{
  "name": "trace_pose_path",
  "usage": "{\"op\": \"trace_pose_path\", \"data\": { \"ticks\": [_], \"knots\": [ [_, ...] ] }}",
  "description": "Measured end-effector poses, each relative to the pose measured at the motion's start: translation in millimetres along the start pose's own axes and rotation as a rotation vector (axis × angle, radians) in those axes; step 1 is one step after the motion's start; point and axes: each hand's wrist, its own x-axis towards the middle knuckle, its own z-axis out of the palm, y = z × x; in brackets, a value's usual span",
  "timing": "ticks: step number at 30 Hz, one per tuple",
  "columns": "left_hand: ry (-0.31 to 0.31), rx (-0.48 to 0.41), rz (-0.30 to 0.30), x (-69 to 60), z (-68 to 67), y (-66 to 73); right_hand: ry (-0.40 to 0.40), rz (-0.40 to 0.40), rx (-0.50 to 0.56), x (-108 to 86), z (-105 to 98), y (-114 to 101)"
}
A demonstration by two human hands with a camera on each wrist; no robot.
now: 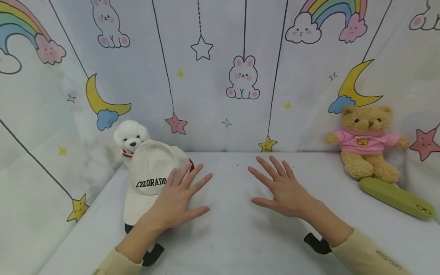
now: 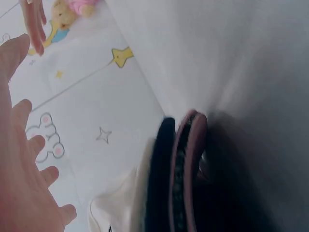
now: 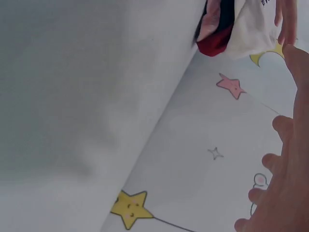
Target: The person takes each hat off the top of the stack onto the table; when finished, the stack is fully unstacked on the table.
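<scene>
The left hand and the right hand hover well apart over the desk, fingers spread and straight, palms down. Beige sleeves cover the forearms, and curved black pieces show below the wrists. Nearest the left hand is a cream cap lettered COLORADO, towards the desk's back left corner, its brim towards the front edge; in the head view the fingers cover part of its right side. The cap in turn blocks most of a white toy dog behind it. Beyond the right hand, a green case lies aslant near the right edge, in front of a teddy bear in a pink hoodie sitting by the back right corner. A printed backdrop rises along the back edge.
</scene>
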Motion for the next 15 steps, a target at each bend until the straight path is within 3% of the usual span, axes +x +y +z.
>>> {"op": "trace_pose_path", "data": {
  "ticks": [15],
  "knots": [
    [0.123,-0.022,-0.089,-22.2,-15.6,-21.3,0.048,-0.033,0.059,37.7,-4.2,-34.6]
  ]
}}
